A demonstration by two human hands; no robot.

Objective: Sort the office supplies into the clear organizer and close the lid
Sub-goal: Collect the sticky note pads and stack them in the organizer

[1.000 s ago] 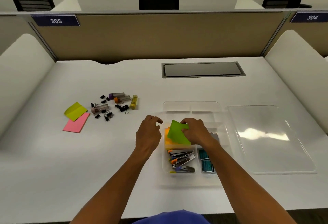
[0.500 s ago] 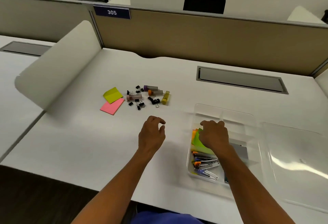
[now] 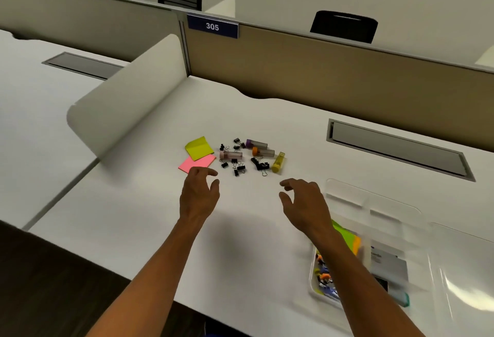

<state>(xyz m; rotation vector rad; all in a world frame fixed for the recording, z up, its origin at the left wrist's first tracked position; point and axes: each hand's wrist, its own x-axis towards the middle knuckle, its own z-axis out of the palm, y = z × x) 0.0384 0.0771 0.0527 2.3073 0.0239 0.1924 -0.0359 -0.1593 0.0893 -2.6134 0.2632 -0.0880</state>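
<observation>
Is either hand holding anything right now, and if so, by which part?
Nothing is held. The left hand and right hand both hover open and empty above the desk, fingers loosely curled, short of the binder clips and sticky notes.

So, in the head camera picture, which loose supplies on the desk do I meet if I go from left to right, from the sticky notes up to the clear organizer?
pink sticky pad → yellow sticky pad → pink-capped tube → orange-capped tube → yellow tube → clear organizer
</observation>
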